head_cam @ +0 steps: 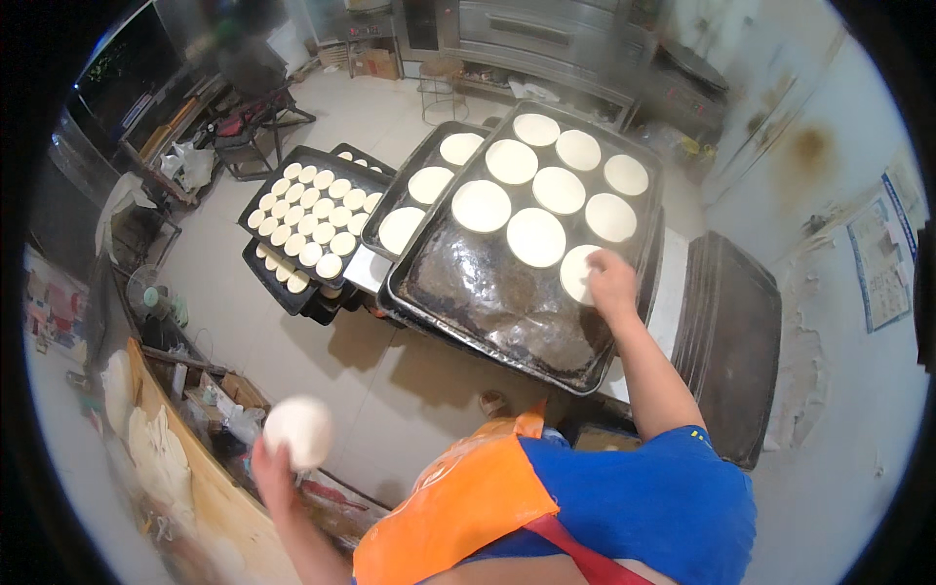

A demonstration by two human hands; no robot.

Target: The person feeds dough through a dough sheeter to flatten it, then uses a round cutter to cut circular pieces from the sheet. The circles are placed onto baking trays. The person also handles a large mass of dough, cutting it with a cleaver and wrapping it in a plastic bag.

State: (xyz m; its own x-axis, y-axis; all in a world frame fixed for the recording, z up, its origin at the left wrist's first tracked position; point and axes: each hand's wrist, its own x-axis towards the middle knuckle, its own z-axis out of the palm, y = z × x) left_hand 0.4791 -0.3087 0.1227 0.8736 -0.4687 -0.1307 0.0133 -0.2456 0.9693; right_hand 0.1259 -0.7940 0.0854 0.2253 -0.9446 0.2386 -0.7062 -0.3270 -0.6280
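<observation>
Held up over the floor, a round flat dough disc (301, 428), slightly blurred, is gripped at its lower edge by my left hand (273, 472). My right hand (614, 284) reaches over a large black baking tray (504, 314), with its fingers curled down at the right side of a dough disc (576, 272). Whether those fingers pinch that disc or only touch it, I cannot tell. Several other pale discs (537, 238) lie in rows across the tray's far part. The tray's near part shows bare, shiny dark metal.
Beside the large tray is another tray (380, 248) with dough discs. Further left, stacked trays (292, 256) carry many small dough rounds. Dark empty trays (731, 344) lean by the right wall. A wooden worktop (212, 504) with dough (157, 453) lies at lower left; an oven (541, 36) stands behind.
</observation>
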